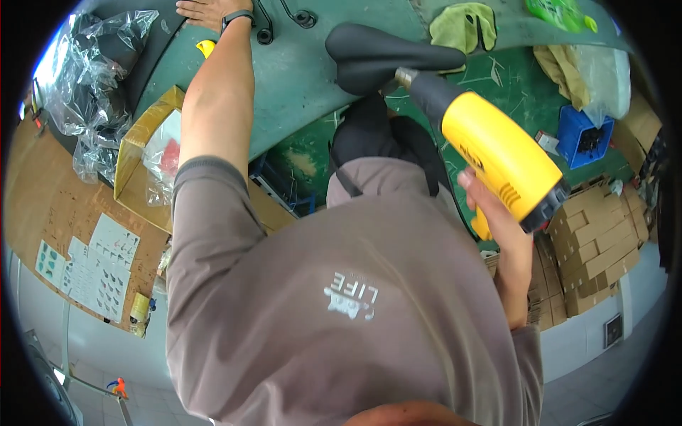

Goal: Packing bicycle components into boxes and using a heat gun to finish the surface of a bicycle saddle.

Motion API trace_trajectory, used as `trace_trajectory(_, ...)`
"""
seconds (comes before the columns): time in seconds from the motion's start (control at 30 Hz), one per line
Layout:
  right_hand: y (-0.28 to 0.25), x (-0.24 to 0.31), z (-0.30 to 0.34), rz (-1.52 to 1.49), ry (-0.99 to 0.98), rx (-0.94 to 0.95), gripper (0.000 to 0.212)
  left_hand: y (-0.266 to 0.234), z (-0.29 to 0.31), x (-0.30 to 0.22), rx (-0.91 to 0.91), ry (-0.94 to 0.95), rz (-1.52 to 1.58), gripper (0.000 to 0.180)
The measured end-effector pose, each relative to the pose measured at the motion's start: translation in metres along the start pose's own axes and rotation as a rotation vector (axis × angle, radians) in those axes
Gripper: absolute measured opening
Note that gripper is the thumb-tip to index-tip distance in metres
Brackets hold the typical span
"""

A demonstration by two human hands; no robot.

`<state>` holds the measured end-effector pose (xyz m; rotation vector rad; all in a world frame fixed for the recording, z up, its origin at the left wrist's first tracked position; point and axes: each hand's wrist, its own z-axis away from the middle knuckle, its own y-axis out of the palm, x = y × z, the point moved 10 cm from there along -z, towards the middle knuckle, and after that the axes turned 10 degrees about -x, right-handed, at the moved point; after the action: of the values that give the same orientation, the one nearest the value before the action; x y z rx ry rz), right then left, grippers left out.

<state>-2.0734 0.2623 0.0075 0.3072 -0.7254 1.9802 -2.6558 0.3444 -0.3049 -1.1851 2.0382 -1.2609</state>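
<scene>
My right hand [499, 216] is closed round the handle of a yellow and black heat gun [501, 153]. Its metal nozzle points at the underside edge of a black bicycle saddle [380, 60], close to it; whether they touch I cannot tell. The saddle is at the near edge of the green table [298, 85], above my lap. Far to the left, my left hand [206, 11] lies flat on the table with fingers stretched out, holding nothing. Two black bent metal parts [264, 34] lie just right of that wrist. A small yellow object [205, 47] shows beside my left forearm.
Clear plastic bags with black items [92, 92] and an open cardboard box [128, 167] are at the left. A yellow-green glove [469, 21] and green bottle [558, 13] lie at the far right. A blue bin [584, 135] and stacked cardboard [597, 234] stand on the right.
</scene>
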Motion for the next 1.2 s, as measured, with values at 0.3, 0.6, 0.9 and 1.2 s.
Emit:
trace_trajectory(0.3, 0.020, -0.005, -0.005, 0.134, -0.116, -0.011, 0.015, 0.005, 0.002, -0.001, -0.037, -0.018, 0.048, 0.095)
trace_trajectory(0.6, 0.022, 0.010, 0.014, 0.155, -0.012, 0.008, 0.013, -0.004, 0.001, 0.011, -0.023, -0.066, 0.094, 0.096)
trace_trajectory(0.9, 0.007, 0.025, 0.017, 0.102, -0.070, -0.121, 0.008, 0.004, 0.003, 0.014, -0.039, -0.067, 0.140, 0.096)
trace_trajectory(1.2, 0.009, 0.019, 0.019, -0.008, -0.058, -0.111, 0.017, 0.005, 0.006, 0.013, -0.018, -0.076, 0.127, 0.097)
